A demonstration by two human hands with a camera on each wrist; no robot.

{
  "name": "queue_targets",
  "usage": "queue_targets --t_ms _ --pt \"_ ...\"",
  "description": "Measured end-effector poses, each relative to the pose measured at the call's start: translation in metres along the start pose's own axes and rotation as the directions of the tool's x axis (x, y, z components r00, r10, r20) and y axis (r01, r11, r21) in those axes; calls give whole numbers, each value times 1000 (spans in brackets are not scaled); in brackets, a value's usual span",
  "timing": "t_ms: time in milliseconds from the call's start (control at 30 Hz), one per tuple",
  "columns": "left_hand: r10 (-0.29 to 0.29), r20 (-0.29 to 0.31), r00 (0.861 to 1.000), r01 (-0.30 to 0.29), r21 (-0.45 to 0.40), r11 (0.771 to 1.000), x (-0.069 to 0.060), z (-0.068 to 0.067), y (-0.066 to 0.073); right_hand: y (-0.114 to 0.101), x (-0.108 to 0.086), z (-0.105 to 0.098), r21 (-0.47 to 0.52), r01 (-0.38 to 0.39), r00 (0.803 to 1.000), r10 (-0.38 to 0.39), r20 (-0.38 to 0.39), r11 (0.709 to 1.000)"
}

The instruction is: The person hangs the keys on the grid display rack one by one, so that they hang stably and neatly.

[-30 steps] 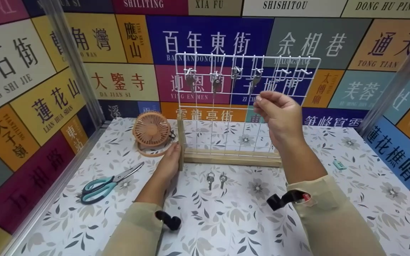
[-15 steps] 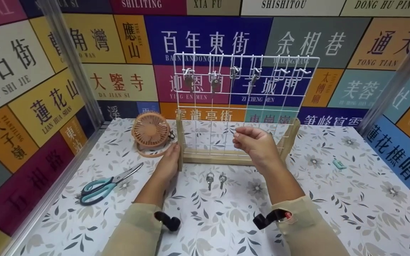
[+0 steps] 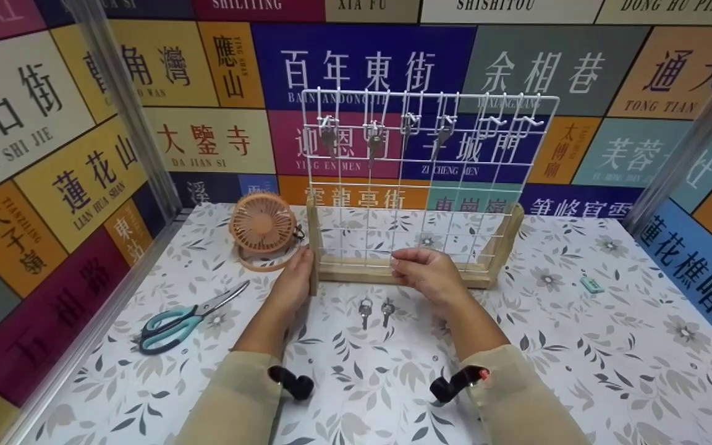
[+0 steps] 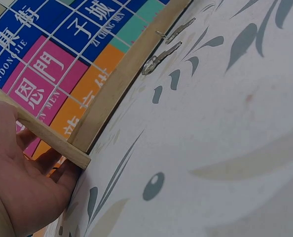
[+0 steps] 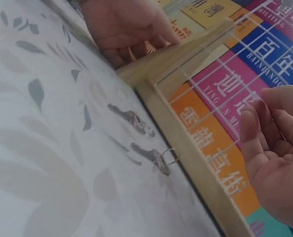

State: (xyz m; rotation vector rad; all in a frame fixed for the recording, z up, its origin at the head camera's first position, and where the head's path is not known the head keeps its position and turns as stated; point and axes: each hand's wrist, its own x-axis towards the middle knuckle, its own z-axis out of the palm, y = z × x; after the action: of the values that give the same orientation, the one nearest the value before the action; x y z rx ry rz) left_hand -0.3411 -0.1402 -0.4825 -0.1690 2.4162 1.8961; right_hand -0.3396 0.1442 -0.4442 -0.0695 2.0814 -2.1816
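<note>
A white wire grid rack (image 3: 418,184) stands upright on a wooden base. Several keys, among them a hanging key (image 3: 374,143), dangle from hooks along its upper part. My left hand (image 3: 292,281) holds the rack's left wooden post (image 4: 53,136), its fingers partly hidden behind the wood. Low before the grid is my right hand (image 3: 433,277), thumb and index finger apart in the right wrist view with nothing visible between them. Two loose keys, a left key (image 3: 365,313) with a ring and a right key (image 3: 387,312), lie on the table just before the base.
An orange fan (image 3: 263,224) stands left of the rack, behind my left hand. Teal-handled scissors (image 3: 173,327) lie on the left of the patterned table (image 3: 356,395). A small mint-green item (image 3: 591,284) lies at the right. Sign-printed walls surround the table.
My right hand has come down from near the hanging keys, moving left to the rack's lower part. My left hand stays at the post.
</note>
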Motion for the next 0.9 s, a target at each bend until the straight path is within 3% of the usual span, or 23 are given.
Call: queue_targets --t_ms 267,533,900 --pt "-17 3 1000 17 1 1000 -1 0 3 24 6 -8 -77 -87 995 91 44 993" --pt "-15 -5 1000 15 12 1000 -1 0 1 41 7 -8 -208 -87 987 112 111 974" --pt "6 -5 1000 -6 41 999 0 -2 1 47 8 -10 -379 -51 981 118 156 924"
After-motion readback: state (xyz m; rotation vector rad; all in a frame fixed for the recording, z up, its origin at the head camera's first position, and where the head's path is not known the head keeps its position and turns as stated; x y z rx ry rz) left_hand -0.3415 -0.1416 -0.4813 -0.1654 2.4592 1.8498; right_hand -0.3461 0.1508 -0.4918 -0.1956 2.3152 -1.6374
